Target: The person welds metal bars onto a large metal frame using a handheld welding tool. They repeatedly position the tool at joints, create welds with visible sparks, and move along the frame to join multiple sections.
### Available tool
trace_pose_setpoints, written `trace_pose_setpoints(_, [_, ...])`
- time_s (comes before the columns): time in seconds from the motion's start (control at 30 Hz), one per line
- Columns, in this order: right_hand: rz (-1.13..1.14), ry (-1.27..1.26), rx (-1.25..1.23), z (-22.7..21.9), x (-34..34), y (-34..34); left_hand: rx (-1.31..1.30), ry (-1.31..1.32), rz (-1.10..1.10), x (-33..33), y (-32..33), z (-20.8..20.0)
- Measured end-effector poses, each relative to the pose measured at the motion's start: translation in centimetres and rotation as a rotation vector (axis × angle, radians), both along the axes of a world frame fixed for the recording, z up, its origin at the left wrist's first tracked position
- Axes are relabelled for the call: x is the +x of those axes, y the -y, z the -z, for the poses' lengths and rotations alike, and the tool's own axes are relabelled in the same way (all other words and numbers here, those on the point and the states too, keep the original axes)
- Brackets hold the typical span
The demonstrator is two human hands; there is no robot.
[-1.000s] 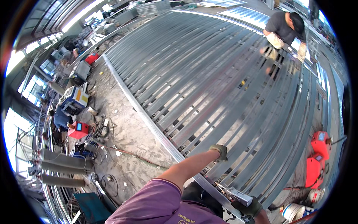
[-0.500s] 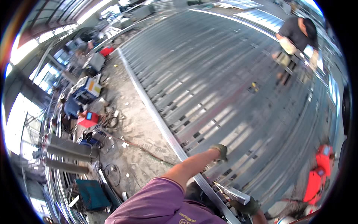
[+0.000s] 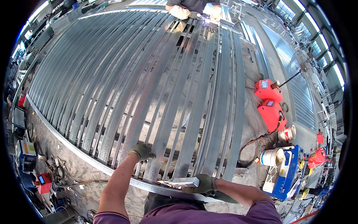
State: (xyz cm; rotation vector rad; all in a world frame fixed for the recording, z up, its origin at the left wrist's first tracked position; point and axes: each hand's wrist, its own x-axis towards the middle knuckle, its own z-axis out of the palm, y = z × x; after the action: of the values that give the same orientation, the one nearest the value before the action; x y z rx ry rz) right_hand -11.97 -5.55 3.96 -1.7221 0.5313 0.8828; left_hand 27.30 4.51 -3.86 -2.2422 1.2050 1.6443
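Observation:
A wide frame of grey metal slats [image 3: 126, 108] spreads out in front of me, with a pale edge rail [image 3: 91, 161] along its near side. My left hand [image 3: 142, 152], in a dark green glove, lies across the slats near that rail, fingers apparently laid over them. Closer to my body, my right hand [image 3: 204, 184], gloved alike, is closed around a short silver box-section piece [image 3: 183, 182]. The piece lies nearly level above the near slat ends. Part of the right fingers is hidden beneath it.
Across the frame another person's gloved hands [image 3: 215, 13] work at a bright spark [image 3: 206, 22]. To the right stand red machines [image 3: 271, 112], a white bucket [image 3: 273, 158] and a blue-and-white machine [image 3: 285, 173]. A red box [image 3: 44, 183] sits on the left floor, near cables.
My view has swung right, bringing the other person from the right side to the top middle. A bright spark now shows at their hands. My left hand stays at the slats.

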Motion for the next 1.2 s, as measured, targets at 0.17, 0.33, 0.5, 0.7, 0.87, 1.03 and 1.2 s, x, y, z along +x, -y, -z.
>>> trace_pose_setpoints(0.17, [0.035, -0.073, 0.018, -3.8, 2.3, 0.5, 0.026, 0.047, 0.020, 0.2, 0.0, -2.6])
trace_pose_setpoints(0.33, [0.076, -0.033, 0.047, -1.6, 1.4, 0.3, 0.023, 0.022, 0.005, -0.2, 0.7, -3.8])
trace_pose_setpoints(0.5, [0.098, 0.147, 0.069, -1.8, 1.4, 0.7, 0.046, -0.010, -0.030, 0.0, 0.6, -3.5])
trace_pose_setpoints(0.7, [0.069, 0.060, 0.104, -2.5, 2.3, 1.4, 0.022, -0.006, -0.010, 0.0, 0.4, -3.1])
trace_pose_setpoints(0.87, [0.061, 0.123, 0.109, -0.3, 1.4, 1.1, 0.036, -0.049, -0.050, 0.1, 0.4, -2.7])
trace_pose_setpoints(1.03, [0.071, 0.181, 0.164, -0.1, 1.1, 1.5, 0.067, -0.032, -0.031, 0.3, 1.1, -3.3])
trace_pose_setpoints(1.2, [0.016, 0.160, 0.122, 3.1, 0.3, 1.3, 0.097, -0.012, -0.103, -0.1, 0.6, -2.5])
